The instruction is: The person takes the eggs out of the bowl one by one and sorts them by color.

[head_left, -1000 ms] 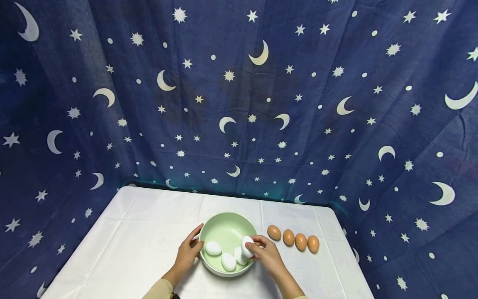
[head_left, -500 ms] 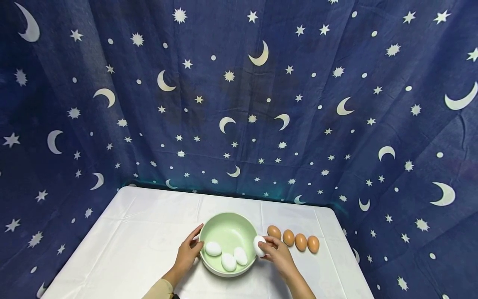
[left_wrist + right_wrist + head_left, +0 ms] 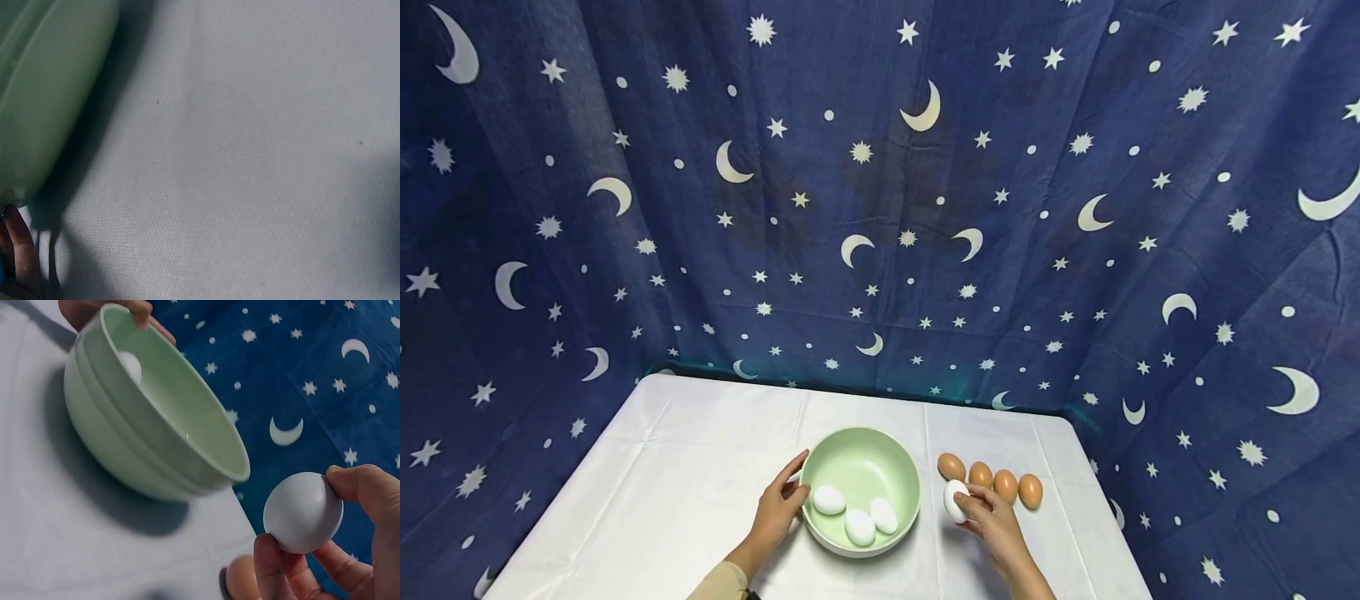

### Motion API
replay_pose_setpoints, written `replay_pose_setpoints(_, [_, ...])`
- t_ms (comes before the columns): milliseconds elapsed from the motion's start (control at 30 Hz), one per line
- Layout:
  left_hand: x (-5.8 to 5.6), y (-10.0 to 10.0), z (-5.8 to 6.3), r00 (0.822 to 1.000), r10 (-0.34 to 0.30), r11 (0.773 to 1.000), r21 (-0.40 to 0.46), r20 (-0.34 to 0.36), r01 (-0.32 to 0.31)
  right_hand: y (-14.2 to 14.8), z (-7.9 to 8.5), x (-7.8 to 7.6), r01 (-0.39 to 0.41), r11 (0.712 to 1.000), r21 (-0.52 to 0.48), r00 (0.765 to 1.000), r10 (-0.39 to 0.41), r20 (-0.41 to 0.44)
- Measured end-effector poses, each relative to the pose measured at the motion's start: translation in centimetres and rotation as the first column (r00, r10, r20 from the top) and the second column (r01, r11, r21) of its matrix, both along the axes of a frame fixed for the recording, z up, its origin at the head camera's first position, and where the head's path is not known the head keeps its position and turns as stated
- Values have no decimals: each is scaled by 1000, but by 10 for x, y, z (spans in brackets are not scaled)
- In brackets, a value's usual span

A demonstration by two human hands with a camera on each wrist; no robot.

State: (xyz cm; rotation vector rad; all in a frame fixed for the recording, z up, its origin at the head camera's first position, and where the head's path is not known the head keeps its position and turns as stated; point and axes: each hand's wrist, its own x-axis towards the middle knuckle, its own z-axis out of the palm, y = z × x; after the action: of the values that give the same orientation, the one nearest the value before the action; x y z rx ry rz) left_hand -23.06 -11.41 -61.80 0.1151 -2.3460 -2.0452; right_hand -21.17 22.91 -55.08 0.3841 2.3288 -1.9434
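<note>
A pale green bowl (image 3: 867, 463) stands on the white-covered table with three white eggs (image 3: 860, 527) lying in its near half. My left hand (image 3: 777, 510) grips the bowl's left rim, thumb over the edge and fingers along the outside wall. To the right of the bowl, my right hand (image 3: 996, 527) pinches another white egg (image 3: 303, 512) between thumb and fingertips. That egg is held up in front of a row of several brown eggs (image 3: 1005, 487), partly overlapping them in the head view.
The white tablecloth (image 3: 700, 450) runs back to a dark blue curtain (image 3: 820, 192) printed with moons and stars. One brown egg (image 3: 242, 577) shows low in the right wrist view, close to my fingers.
My right hand has carried the white egg from over the bowl out to the right, beside the brown eggs. The left hand and the bowl have stayed in place.
</note>
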Motion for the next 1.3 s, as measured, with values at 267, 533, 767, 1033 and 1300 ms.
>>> replay_pose_setpoints(267, [-3,0,-8,1000,7,1000,-13,4,-7,29,-14,3,46,998,37,999,-47,18])
replay_pose_setpoints(533, [-3,0,-13,1000,23,1000,-14,-4,-23,57,-32,11,136,989,51,989,-139,54])
replay_pose_setpoints(767, [-1,2,-2,1000,7,1000,9,13,-7,85,-51,21,231,972,39,970,-234,73])
replay_pose_setpoints(1033, [11,1,28,1000,-21,1000,22,17,21,111,-65,26,271,957,107,957,-280,81])
replay_pose_setpoints(1300, [12,1,28,1000,-13,999,32,12,12,124,-71,27,264,952,157,956,-279,88])
